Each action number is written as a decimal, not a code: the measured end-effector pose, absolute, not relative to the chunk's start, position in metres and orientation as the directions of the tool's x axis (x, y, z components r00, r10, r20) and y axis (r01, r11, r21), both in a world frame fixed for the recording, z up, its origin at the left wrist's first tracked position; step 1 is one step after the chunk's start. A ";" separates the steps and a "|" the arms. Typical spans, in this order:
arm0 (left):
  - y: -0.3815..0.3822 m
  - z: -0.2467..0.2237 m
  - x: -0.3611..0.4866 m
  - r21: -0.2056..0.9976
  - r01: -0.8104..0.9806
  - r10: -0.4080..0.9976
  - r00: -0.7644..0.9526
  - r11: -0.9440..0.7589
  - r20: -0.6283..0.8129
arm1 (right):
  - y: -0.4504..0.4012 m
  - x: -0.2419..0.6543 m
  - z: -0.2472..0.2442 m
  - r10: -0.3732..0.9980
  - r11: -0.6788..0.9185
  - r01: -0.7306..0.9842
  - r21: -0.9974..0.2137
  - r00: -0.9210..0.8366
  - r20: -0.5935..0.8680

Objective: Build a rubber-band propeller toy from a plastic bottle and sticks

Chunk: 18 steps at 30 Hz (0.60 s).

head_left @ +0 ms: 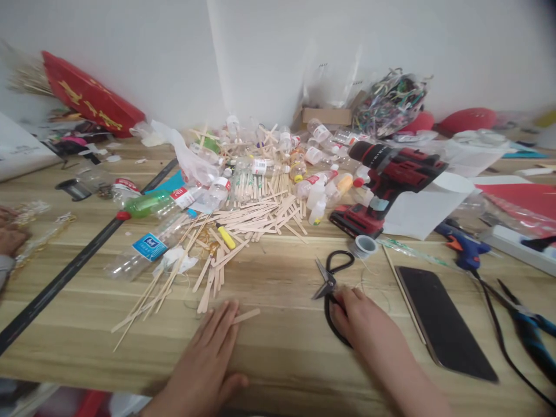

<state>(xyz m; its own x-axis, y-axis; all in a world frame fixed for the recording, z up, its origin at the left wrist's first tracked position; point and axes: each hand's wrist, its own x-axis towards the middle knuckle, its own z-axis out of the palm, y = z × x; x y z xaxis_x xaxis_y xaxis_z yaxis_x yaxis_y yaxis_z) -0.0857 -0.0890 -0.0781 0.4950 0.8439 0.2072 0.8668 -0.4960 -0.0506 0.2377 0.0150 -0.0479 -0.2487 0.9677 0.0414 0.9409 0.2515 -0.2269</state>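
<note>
My left hand point(212, 341) lies palm down on the wooden table, its fingers stretched out. A short wooden craft stick point(247, 317) pokes out from beside its fingertips; whether the fingers press on the stick I cannot tell. On the right, my right hand point(358, 315) has its fingers closed on one black handle loop of a pair of scissors point(330, 284). The scissors lie on the table with their blades apart, pointing left. Just beyond them stands a small grey spool or cup point(365, 247).
A pile of craft sticks point(256, 217) and plastic bottles fills the back, with a red cordless drill point(391, 179) beside it. At right lie a phone point(443, 318), a blue glue gun point(467, 246) and pliers point(527, 330). Another person's hand point(11, 237) is at far left.
</note>
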 end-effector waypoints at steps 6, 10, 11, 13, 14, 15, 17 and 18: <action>-0.049 -0.059 -0.045 0.060 0.816 0.818 0.576 -0.575 0.016 | 0.012 0.259 -0.013 0.973 0.162 0.825 -0.542 -0.226 -0.052; -0.009 -0.051 0.000 0.150 0.752 0.760 0.650 -0.642 -0.006 | 0.008 0.282 0.031 0.942 -0.276 0.308 -0.910 -0.101 -0.320; 0.001 -0.050 0.012 0.169 0.735 0.745 0.667 -0.657 -0.004 | 0.007 0.288 0.039 0.915 -0.373 0.160 -0.914 -0.104 -0.391; 0.023 -0.049 0.035 0.198 0.707 0.721 0.693 -0.679 -0.005 | 0.004 0.297 0.047 0.867 -0.493 -0.143 -0.858 -0.168 -0.470; 0.034 -0.048 0.046 0.211 0.700 0.716 0.698 -0.682 -0.002 | 0.002 0.302 0.046 0.856 -0.516 -0.294 -0.805 -0.201 -0.475; 0.045 -0.046 0.056 0.227 0.689 0.707 0.707 -0.689 0.001 | -0.001 0.306 0.044 0.847 -0.530 -0.431 -0.730 -0.237 -0.475; 0.066 -0.041 0.071 0.253 0.684 0.707 0.707 -0.684 -0.001 | -0.009 0.313 0.035 0.822 -0.554 -0.630 -0.544 -0.308 -0.480; 0.075 -0.037 0.076 0.258 0.675 0.699 0.715 -0.691 0.002 | -0.013 0.316 0.029 0.805 -0.569 -0.689 -0.449 -0.355 -0.476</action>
